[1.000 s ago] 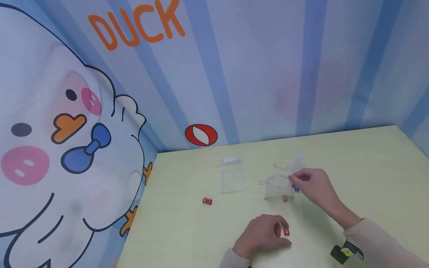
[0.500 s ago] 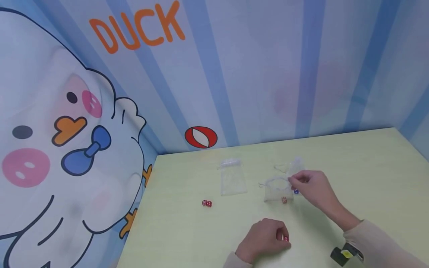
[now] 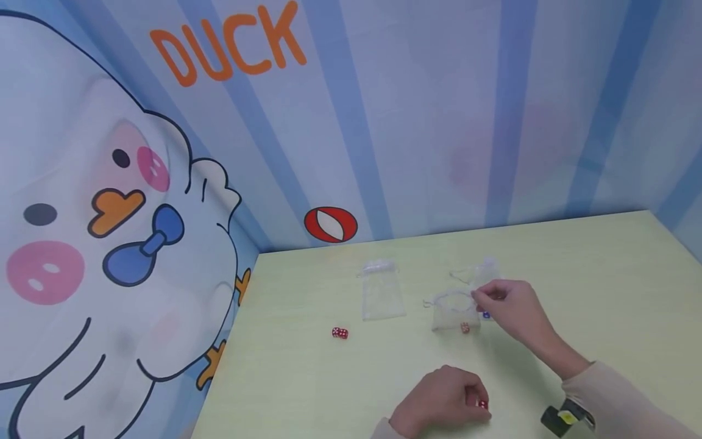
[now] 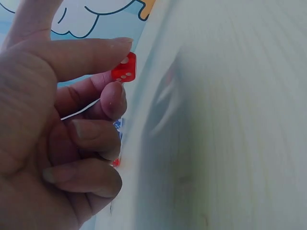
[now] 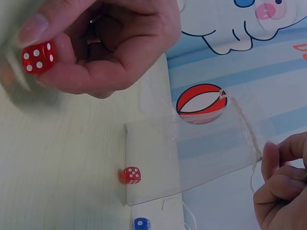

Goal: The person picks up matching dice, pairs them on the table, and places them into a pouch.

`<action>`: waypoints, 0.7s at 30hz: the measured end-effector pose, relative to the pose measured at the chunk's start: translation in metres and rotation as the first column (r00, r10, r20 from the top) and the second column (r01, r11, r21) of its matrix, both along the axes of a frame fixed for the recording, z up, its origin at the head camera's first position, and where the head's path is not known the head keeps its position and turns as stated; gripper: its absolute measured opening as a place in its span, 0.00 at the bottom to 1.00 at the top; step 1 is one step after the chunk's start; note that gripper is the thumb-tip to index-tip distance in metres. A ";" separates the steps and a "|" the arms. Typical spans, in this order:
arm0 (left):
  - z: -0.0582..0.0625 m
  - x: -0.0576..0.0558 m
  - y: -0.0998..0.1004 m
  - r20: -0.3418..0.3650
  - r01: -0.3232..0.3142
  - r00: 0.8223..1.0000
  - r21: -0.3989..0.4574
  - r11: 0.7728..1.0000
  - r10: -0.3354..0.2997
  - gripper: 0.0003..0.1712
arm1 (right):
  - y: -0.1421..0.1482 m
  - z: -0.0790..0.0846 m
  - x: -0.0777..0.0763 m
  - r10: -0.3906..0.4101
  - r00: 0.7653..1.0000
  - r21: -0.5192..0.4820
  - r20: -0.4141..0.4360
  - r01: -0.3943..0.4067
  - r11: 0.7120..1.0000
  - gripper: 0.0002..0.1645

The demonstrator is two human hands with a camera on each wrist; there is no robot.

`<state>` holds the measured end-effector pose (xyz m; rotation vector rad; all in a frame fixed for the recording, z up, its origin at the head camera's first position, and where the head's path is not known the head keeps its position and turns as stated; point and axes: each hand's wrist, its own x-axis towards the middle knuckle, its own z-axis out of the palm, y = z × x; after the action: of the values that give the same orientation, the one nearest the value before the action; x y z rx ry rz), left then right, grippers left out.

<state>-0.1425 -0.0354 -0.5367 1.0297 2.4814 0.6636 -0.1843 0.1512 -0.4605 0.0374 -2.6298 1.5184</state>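
Note:
Between thumb and fingers, my left hand (image 3: pixel 441 399) pinches a red die (image 5: pixel 38 57) with white pips, held off the table. In the left wrist view the same die (image 4: pixel 125 68) shows at the fingertips. My right hand (image 3: pixel 512 305) pinches the top edge of a sheer drawstring pouch (image 3: pixel 452 314) and keeps it upright, its mouth spread. Through the mesh a red die (image 5: pixel 132 175) shows at the bottom of that pouch. The left hand is nearer the table's front than the pouch, apart from it.
Left of the pouch, a second sheer pouch (image 3: pixel 382 296) lies flat. Two red dice (image 3: pixel 340 333) sit side by side nearer the front. Behind my right hand lies another sheer pouch (image 3: pixel 488 269), partly hidden, with a blue die (image 3: pixel 485 315) nearby. A printed wall (image 3: pixel 428 122) borders the table.
My left hand has closed its thumb and fingers on the red die, lifted it from the table and shifted slightly right. The right hand and pouch have stayed nearly in place.

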 end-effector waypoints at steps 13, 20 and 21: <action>0.008 0.000 0.002 0.108 -0.003 0.994 0.310 0.951 -0.032 0.04 | -0.001 0.000 0.001 0.000 1.000 0.003 -0.014 0.000 1.000 0.13; 0.014 -0.005 0.000 0.168 -0.056 0.985 0.478 0.876 -0.028 0.06 | -0.001 0.000 0.000 -0.003 1.000 0.001 -0.025 0.003 1.000 0.12; 0.015 -0.006 0.000 0.168 -0.062 0.985 0.495 0.866 -0.026 0.07 | -0.001 0.000 0.000 -0.003 1.000 0.001 -0.027 0.003 1.000 0.12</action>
<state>-0.1482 -0.0358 -0.5219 1.0636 2.2162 1.3936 -0.1842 0.1498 -0.4600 0.0537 -2.6089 1.5043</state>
